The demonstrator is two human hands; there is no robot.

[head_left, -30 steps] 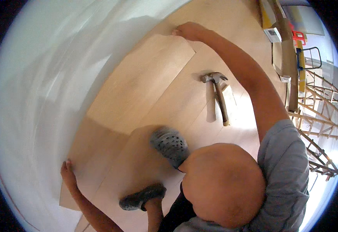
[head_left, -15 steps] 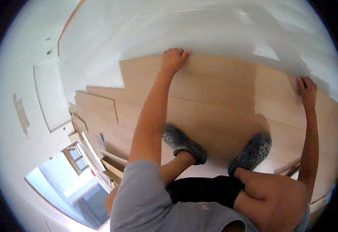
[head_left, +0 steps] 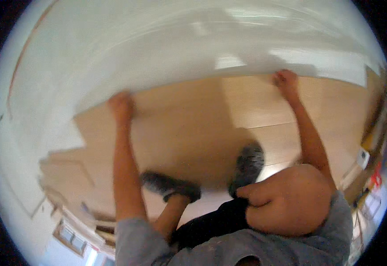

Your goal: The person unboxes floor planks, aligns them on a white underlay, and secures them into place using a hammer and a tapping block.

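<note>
My left hand (head_left: 119,105), blurred, rests with curled fingers on the far edge of a pale wooden floor plank (head_left: 180,102), near its left end. Further along the same edge, my right hand (head_left: 286,80) has its fingers bent over the plank. White sheeting (head_left: 167,53) extends beyond that edge. Between my arms, my feet in dark perforated clogs (head_left: 171,186) are on the planks, with shadow over much of the wood.
At the left, plank ends (head_left: 67,164) form steps, with stacked boards and a window (head_left: 69,237) below them. The right rim holds cardboard, a white box (head_left: 363,157), a red object (head_left: 375,179) and blurred frames.
The view has swung round, first toward the window side, then partway back. Both hands stay at the plank's far edge. The hammer seen earlier is no longer visible.
</note>
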